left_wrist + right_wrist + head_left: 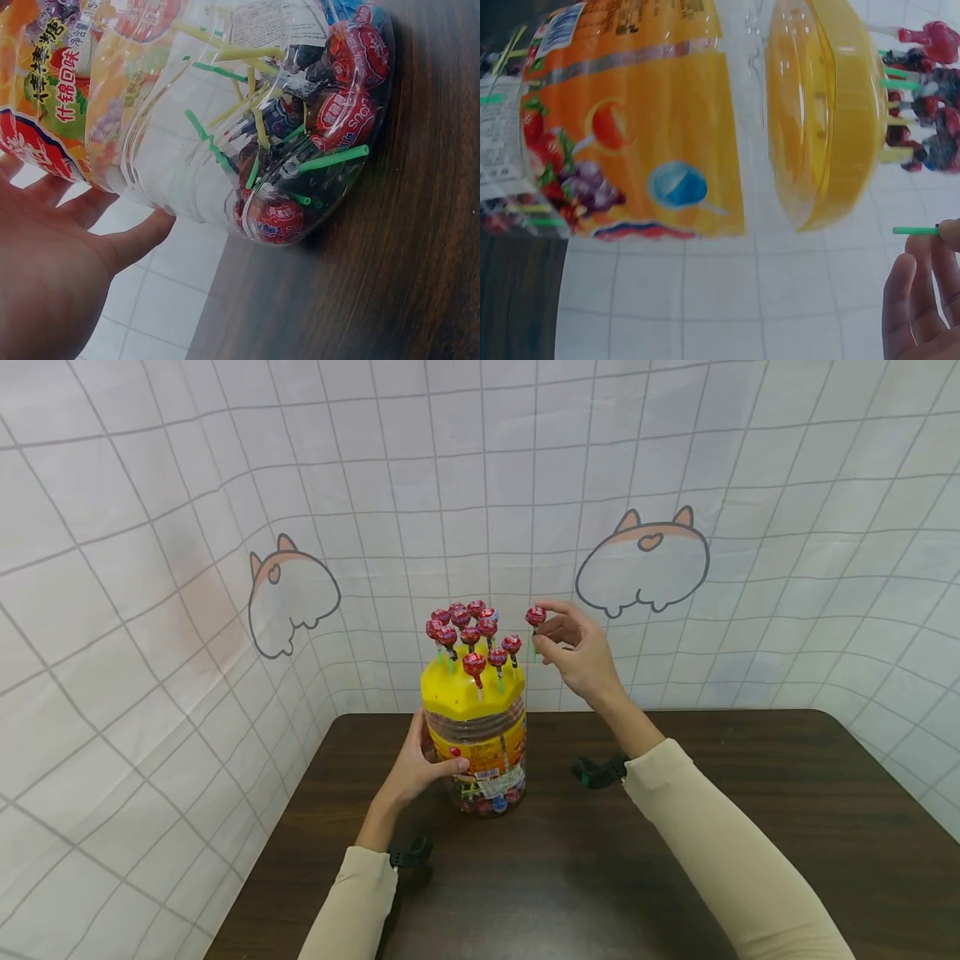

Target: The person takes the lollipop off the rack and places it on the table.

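Observation:
A clear plastic candy jar (491, 750) with an orange label stands upright on the table. My left hand (417, 763) grips its left side, thumb across the front. In the left wrist view, the fingers of the left hand (52, 247) reach around the label. Several red-wrapped lollipops (470, 636) stand stick-down in the yellow lid (438, 693). To the right of the lid and above it, my right hand (581, 652) pinches a red lollipop (536, 617) with its green stick pointing down. That stick is apart from the lid in the right wrist view.
More lollipops (341, 120) with green and yellow sticks lie loose inside the jar's bottom. The dark wooden table (712, 810) extends to both sides and toward me. Behind it hangs a white gridded cloth (450, 468) with cartoon animal prints.

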A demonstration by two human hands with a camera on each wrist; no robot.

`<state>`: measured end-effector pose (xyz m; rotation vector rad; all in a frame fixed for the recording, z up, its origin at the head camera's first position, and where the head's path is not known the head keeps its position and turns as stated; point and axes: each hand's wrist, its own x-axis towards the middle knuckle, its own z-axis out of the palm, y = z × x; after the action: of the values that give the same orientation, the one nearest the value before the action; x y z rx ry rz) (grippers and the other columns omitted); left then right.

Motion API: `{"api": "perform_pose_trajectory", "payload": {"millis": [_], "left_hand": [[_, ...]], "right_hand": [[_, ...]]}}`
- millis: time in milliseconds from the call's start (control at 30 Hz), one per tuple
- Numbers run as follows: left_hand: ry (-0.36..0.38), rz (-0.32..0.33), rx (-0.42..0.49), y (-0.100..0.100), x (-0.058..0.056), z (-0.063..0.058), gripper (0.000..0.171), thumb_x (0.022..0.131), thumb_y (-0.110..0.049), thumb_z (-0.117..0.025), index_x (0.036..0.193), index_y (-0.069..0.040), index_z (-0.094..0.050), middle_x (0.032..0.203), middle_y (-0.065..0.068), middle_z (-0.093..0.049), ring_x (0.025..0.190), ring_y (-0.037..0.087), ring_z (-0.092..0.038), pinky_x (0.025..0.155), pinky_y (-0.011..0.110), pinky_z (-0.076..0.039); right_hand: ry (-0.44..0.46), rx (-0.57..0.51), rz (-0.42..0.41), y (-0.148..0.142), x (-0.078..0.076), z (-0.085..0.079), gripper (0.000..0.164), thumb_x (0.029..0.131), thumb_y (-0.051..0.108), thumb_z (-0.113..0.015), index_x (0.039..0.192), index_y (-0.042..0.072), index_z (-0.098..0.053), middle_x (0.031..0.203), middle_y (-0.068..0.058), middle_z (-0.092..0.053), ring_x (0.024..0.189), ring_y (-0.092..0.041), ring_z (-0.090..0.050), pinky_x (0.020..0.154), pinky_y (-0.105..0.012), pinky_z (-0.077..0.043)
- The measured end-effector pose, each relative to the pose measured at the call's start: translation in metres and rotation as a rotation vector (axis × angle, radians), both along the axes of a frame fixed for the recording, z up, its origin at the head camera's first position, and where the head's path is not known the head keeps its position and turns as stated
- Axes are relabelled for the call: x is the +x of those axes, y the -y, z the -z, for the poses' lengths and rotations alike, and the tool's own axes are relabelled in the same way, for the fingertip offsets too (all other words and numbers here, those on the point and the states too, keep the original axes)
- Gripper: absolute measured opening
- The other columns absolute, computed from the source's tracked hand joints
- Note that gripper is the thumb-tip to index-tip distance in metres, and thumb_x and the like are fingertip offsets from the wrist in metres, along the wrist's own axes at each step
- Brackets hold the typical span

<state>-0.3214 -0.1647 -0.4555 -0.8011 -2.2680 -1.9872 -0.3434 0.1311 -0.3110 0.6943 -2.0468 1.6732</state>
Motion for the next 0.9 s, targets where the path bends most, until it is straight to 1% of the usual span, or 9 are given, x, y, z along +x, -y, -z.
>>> {"api": "perform_pose_trajectory", "payload": {"millis": [233,400,567,667,900], "left_hand": [[0.001,0.004,0.010,0.001,-0.001,0.001,0.097,0.085,-0.024,-0.085,0.157,-0.034,-0.021,0.148,0.007,-0.049,0.131,0.029,-0.055,0.110,0.053,-0.048],[-0.005,0.006,0.012,0.002,0.000,0.001,0.097,0.085,-0.023,-0.085,0.157,-0.034,-0.021,0.148,0.007,-0.048,0.132,0.031,-0.055,0.110,0.054,-0.048],[-0.005,0.004,0.008,0.002,-0.002,0.002,0.097,0.085,-0.025,-0.086,0.157,-0.034,-0.021,0.147,0.008,-0.048,0.132,0.032,-0.054,0.111,0.056,-0.047],[-0.005,0.001,0.003,0.002,-0.002,0.003,0.098,0.085,-0.026,-0.086,0.157,-0.034,-0.021,0.148,0.008,-0.048,0.132,0.031,-0.054,0.112,0.056,-0.046],[-0.007,0.001,0.003,0.001,-0.002,0.002,0.098,0.085,-0.024,-0.085,0.158,-0.033,-0.020,0.149,0.007,-0.047,0.133,0.029,-0.054,0.113,0.057,-0.044]], "right_hand": [[0.023,0.000,0.005,-0.018,0.005,0.009,0.045,0.095,0.007,-0.069,0.139,0.012,-0.059,0.100,-0.013,-0.064,0.076,-0.017,-0.065,0.062,-0.024,-0.057],[0.046,-0.006,-0.002,-0.028,0.010,0.017,0.045,0.095,0.004,-0.068,0.138,0.009,-0.058,0.100,-0.011,-0.063,0.075,-0.020,-0.064,0.061,-0.026,-0.058],[0.076,-0.012,-0.002,-0.038,0.014,0.028,0.045,0.094,0.001,-0.067,0.138,0.005,-0.056,0.102,-0.014,-0.063,0.074,-0.021,-0.064,0.059,-0.029,-0.058],[0.100,-0.017,-0.009,-0.043,0.016,0.036,0.045,0.094,0.000,-0.067,0.137,0.005,-0.056,0.102,-0.014,-0.064,0.072,-0.018,-0.065,0.059,-0.030,-0.059],[0.178,-0.032,-0.024,-0.055,0.019,0.058,0.044,0.095,0.000,-0.067,0.136,0.011,-0.057,0.100,-0.005,-0.063,0.073,-0.012,-0.065,0.061,-0.029,-0.060]]}}
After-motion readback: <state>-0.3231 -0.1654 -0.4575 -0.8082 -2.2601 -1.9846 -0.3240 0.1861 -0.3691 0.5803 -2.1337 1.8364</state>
